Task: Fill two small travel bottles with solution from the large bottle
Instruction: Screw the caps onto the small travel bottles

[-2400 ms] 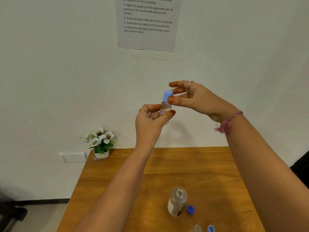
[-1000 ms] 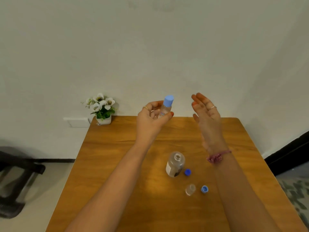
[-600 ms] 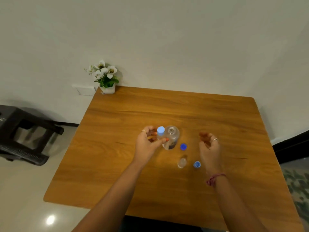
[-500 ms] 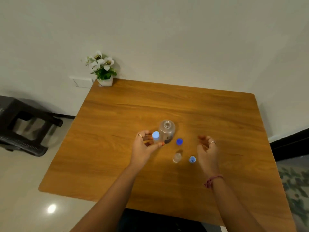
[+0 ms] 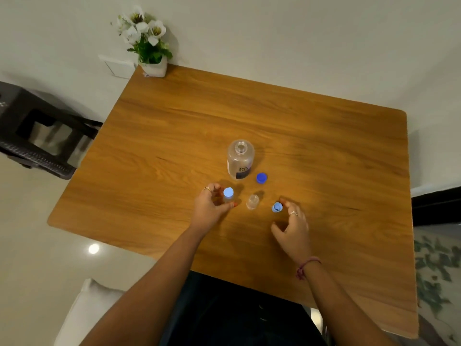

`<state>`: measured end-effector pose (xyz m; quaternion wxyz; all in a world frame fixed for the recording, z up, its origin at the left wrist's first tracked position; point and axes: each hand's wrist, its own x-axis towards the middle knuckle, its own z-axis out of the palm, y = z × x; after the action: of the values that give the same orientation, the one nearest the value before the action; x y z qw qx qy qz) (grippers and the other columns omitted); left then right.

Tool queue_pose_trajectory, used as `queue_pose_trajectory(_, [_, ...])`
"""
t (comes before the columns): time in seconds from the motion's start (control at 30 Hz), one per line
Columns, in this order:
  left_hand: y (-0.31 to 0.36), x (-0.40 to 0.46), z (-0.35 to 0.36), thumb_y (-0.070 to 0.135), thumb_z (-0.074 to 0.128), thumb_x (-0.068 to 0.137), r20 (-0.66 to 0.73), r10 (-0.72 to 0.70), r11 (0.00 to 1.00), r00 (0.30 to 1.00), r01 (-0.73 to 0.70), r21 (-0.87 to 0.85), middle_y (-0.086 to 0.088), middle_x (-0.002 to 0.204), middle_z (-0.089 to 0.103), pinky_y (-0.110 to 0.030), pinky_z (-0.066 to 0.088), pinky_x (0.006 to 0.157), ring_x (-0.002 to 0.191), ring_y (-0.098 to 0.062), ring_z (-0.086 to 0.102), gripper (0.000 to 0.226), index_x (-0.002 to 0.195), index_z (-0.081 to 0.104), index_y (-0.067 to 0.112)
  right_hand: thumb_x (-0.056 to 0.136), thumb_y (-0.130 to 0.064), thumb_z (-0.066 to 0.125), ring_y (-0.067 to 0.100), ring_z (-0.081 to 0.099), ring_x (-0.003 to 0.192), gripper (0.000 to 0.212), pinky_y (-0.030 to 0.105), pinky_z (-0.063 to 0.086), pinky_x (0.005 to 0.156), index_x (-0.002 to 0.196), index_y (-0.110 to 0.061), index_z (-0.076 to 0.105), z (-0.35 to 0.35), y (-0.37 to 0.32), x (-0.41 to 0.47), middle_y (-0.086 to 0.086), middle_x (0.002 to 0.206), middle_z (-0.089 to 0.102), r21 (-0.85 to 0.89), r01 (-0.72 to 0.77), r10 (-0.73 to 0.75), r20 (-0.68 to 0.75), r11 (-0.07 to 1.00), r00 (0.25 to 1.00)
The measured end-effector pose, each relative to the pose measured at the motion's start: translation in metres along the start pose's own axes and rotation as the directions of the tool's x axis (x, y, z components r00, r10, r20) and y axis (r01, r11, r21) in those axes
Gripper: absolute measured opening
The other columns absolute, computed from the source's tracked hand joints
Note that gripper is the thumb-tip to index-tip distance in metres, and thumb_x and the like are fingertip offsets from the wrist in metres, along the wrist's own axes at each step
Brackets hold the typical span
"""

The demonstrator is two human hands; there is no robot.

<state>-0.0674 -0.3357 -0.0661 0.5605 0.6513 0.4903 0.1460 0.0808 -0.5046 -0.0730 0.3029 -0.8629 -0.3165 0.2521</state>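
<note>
Gripping the capped travel bottle [image 5: 228, 195] between curled fingers and thumb, the left hand [image 5: 209, 208] is keeping it upright on the table [image 5: 174, 136]. The right hand [image 5: 293, 229] is hovering with loosely spread fingers, fingertips just beside the light blue cap [image 5: 277, 207]. The open travel bottle [image 5: 252, 202] is standing between both hands. The large bottle [image 5: 240, 159] is standing uncapped at 12 o'clock from it, its dark blue cap [image 5: 261, 177] at 1 o'clock.

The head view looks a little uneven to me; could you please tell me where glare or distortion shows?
Head view: a bright lamp reflection glares on the glossy floor; the wooden table edges bow from wide-angle distortion; the light-blue cap of the held small bottle looks overexposed.
</note>
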Motion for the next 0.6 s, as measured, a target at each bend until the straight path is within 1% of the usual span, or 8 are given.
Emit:
queue_pose_trajectory(0.1, [-0.002,0.000,0.002,0.021,0.087,0.067,-0.015,0.027,0.995,1.000,-0.026,0.096,0.006,0.109,0.060,-0.010,0.048,0.071,0.101,-0.010,0.057,0.052,0.104,0.051,0.028,0.080,-0.018,0.069,0.016,0.042,0.121,0.053,0.038,0.033,0.103,0.128,-0.021,0.048,0.003,0.006,0.002,-0.003,0.128,0.050,0.027,0.023,-0.021,-0.062,0.999,0.998])
queue_pose_trajectory(0.17, [-0.001,-0.003,0.003,0.025,0.087,0.066,-0.026,0.049,0.982,0.998,-0.043,0.182,0.003,0.118,0.053,-0.019,0.049,0.084,0.107,-0.012,0.054,0.064,0.119,0.051,0.018,0.081,-0.022,0.069,0.015,0.043,0.120,0.050,0.037,0.034,0.102,0.127,-0.022,0.050,0.004,0.009,0.004,-0.004,0.127,0.052,0.034,0.030,-0.028,-0.079,0.999,0.997])
queue_pose_trajectory(0.23, [0.001,-0.016,0.004,0.028,0.089,0.064,-0.123,0.135,0.966,0.983,-0.103,0.236,0.002,0.120,0.040,-0.023,0.047,0.089,0.106,-0.013,0.049,0.078,0.126,0.045,0.009,0.081,-0.025,0.070,0.015,0.044,0.119,0.049,0.036,0.035,0.101,0.126,-0.022,0.051,0.003,0.012,0.006,-0.003,0.126,0.053,0.038,0.037,-0.034,-0.073,0.999,0.997])
queue_pose_trajectory(0.3, [-0.001,-0.036,0.005,0.026,0.089,0.063,-0.229,0.325,0.914,0.917,-0.243,0.326,-0.003,0.114,0.034,-0.020,0.044,0.082,0.099,-0.018,0.045,0.077,0.120,0.045,0.000,0.081,-0.027,0.070,0.016,0.044,0.118,0.048,0.037,0.037,0.100,0.125,-0.022,0.052,0.002,0.013,0.008,-0.003,0.126,0.053,0.040,0.044,-0.041,-0.061,0.998,0.997])
queue_pose_trajectory(0.37, [-0.008,-0.059,0.008,0.020,0.087,0.068,-0.157,0.431,0.858,0.889,-0.349,0.377,-0.002,0.105,0.037,-0.019,0.044,0.073,0.085,-0.017,0.045,0.060,0.110,0.049,-0.001,0.083,-0.029,0.069,0.015,0.044,0.117,0.045,0.038,0.038,0.100,0.124,-0.021,0.053,0.001,0.014,0.009,-0.003,0.125,0.054,0.055,0.045,-0.042,-0.058,0.997,0.997])
queue_pose_trajectory(0.43, [-0.011,-0.076,0.016,0.019,0.078,0.078,0.078,0.361,0.853,0.929,-0.362,0.376,0.005,0.098,0.044,-0.024,0.050,0.067,0.072,-0.004,0.046,0.039,0.107,0.054,0.010,0.084,-0.029,0.068,0.015,0.046,0.115,0.040,0.042,0.040,0.099,0.121,-0.019,0.056,0.000,0.014,0.010,-0.002,0.122,0.055,0.075,0.045,-0.040,-0.072,0.996,0.997])
queue_pose_trajectory(0.5, [-0.012,-0.083,0.030,0.028,0.069,0.087,0.245,0.185,0.860,0.952,-0.277,0.428,0.006,0.109,0.051,-0.025,0.054,0.071,0.075,0.002,0.051,0.039,0.122,0.053,0.018,0.085,-0.026,0.067,0.015,0.047,0.112,0.034,0.044,0.042,0.096,0.117,-0.017,0.059,-0.001,0.013,0.010,-0.002,0.118,0.056,0.095,0.047,-0.038,-0.091,0.994,0.995])
queue_pose_trajectory(0.6, [-0.010,-0.078,0.052,0.036,0.067,0.087,0.154,-0.044,0.917,0.987,-0.021,0.399,0.007,0.136,0.040,-0.024,0.052,0.088,0.100,-0.005,0.057,0.071,0.146,0.030,0.019,0.085,-0.025,0.067,0.014,0.048,0.111,0.032,0.042,0.043,0.096,0.114,-0.015,0.061,-0.002,0.013,0.011,-0.001,0.116,0.058,0.123,0.040,-0.029,-0.091,0.992,0.995])
